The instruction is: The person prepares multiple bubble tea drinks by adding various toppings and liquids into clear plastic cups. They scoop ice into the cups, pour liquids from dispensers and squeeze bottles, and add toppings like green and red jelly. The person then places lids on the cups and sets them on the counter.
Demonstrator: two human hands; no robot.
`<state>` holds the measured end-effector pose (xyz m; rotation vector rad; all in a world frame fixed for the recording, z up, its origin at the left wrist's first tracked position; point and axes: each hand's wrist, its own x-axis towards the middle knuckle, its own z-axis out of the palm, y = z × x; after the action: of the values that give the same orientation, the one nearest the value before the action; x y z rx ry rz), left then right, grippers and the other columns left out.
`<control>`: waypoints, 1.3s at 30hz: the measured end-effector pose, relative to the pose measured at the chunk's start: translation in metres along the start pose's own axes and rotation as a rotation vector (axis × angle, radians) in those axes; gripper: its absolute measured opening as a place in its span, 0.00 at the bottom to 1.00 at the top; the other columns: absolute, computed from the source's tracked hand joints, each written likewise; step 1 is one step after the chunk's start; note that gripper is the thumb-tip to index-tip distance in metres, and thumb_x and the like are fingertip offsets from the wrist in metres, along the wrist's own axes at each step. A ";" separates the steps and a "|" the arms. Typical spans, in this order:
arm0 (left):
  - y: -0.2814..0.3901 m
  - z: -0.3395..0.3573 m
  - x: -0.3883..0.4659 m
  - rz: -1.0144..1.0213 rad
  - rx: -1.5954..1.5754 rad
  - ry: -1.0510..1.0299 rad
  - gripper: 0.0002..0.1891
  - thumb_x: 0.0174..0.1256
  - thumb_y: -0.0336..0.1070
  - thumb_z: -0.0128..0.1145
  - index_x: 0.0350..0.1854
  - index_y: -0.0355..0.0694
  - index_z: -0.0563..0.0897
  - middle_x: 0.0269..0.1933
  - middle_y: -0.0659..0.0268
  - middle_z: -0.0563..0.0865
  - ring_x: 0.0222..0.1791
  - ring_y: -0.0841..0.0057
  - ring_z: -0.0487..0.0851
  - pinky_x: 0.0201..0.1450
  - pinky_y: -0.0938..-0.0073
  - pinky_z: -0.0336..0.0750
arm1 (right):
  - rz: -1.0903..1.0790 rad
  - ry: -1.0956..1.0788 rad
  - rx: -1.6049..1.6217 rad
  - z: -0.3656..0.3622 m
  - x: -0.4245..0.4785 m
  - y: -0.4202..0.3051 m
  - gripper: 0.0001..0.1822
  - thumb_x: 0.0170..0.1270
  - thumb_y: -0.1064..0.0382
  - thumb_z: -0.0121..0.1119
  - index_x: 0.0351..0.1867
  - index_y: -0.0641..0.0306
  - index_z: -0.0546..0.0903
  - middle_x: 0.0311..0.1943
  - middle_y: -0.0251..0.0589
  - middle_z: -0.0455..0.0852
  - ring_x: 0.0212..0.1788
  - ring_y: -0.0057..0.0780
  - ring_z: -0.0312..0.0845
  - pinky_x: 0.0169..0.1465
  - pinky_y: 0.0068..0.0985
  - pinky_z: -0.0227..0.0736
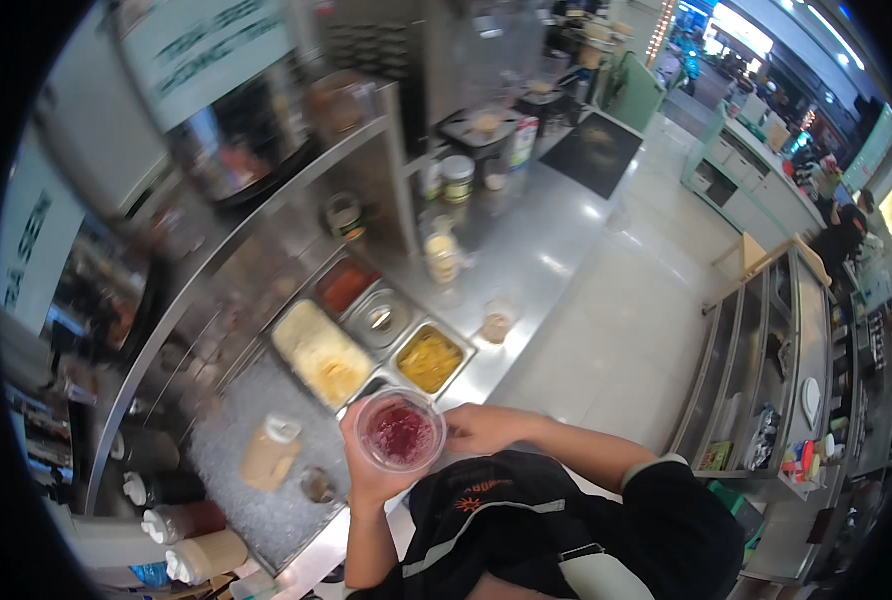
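My left hand (371, 480) grips a clear plastic cup (401, 435) that holds a dark red drink with pale foam or bubbles. From the other side, my right hand (483, 429) is against or just beside the cup; its fingertips are partly hidden. Just beyond the cup sit metal food pans: one with yellow pieces (431, 358), one with a creamy white and yellow filling (314, 349), one with red contents (344, 286) and one under a metal lid (378, 319). Left of my hands, a bin of crushed ice (228, 442) bears a beige-filled jug (269, 454) and a small dark container (317, 486).
Capped bottles (190, 521) line the ice bin's left side. A plastic cup (498, 322), a bottle with pale yellow contents (442, 255) and jars (457, 178) stand on the steel counter (536, 255). Metal shelving (761, 360) lies across the tiled floor (626, 322); a person (843, 232) is beyond.
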<state>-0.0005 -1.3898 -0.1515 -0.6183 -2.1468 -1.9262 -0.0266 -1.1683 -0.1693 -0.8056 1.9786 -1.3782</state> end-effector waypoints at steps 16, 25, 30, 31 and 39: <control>0.002 0.498 0.359 0.249 -0.267 -0.656 0.58 0.44 0.47 0.83 0.74 0.40 0.55 0.68 0.51 0.70 0.63 0.64 0.77 0.67 0.58 0.72 | 0.092 1.138 -0.558 -0.431 -0.316 -0.031 0.57 0.39 0.54 0.82 0.72 0.68 0.64 0.51 0.52 0.79 0.47 0.42 0.80 0.52 0.34 0.78; -0.043 0.580 0.764 0.320 0.629 0.214 0.55 0.43 0.52 0.80 0.72 0.34 0.62 0.62 0.45 0.78 0.64 0.47 0.72 0.68 0.55 0.69 | 0.012 1.253 -0.702 -0.701 -0.350 -0.004 0.57 0.39 0.48 0.84 0.72 0.60 0.66 0.52 0.47 0.81 0.45 0.33 0.79 0.48 0.32 0.77; -0.057 0.611 0.846 0.043 0.730 0.082 0.59 0.35 0.56 0.81 0.69 0.33 0.60 0.56 0.41 0.83 0.59 0.48 0.79 0.64 0.58 0.74 | -0.161 1.323 -0.782 -0.849 -0.332 -0.001 0.57 0.39 0.41 0.83 0.71 0.63 0.68 0.54 0.51 0.82 0.46 0.35 0.80 0.50 0.33 0.78; -0.058 0.614 0.853 0.076 0.704 0.109 0.59 0.34 0.56 0.81 0.68 0.33 0.61 0.54 0.42 0.84 0.57 0.49 0.82 0.63 0.58 0.75 | -0.206 1.323 -0.806 -0.877 -0.325 -0.004 0.57 0.39 0.40 0.83 0.70 0.64 0.68 0.54 0.52 0.82 0.46 0.36 0.80 0.50 0.34 0.78; 0.030 0.592 0.858 0.538 0.263 0.607 0.40 0.44 0.43 0.83 0.58 0.31 0.76 0.51 0.54 0.85 0.47 0.71 0.85 0.53 0.71 0.80 | -0.526 1.029 -0.614 -1.032 -0.217 -0.014 0.58 0.45 0.42 0.82 0.70 0.74 0.63 0.54 0.56 0.80 0.52 0.37 0.79 0.55 0.32 0.77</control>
<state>-0.6772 -0.6543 0.1463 -0.4252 -1.5983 -1.2982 -0.6618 -0.3972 0.1702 -1.0500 3.2675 -1.6867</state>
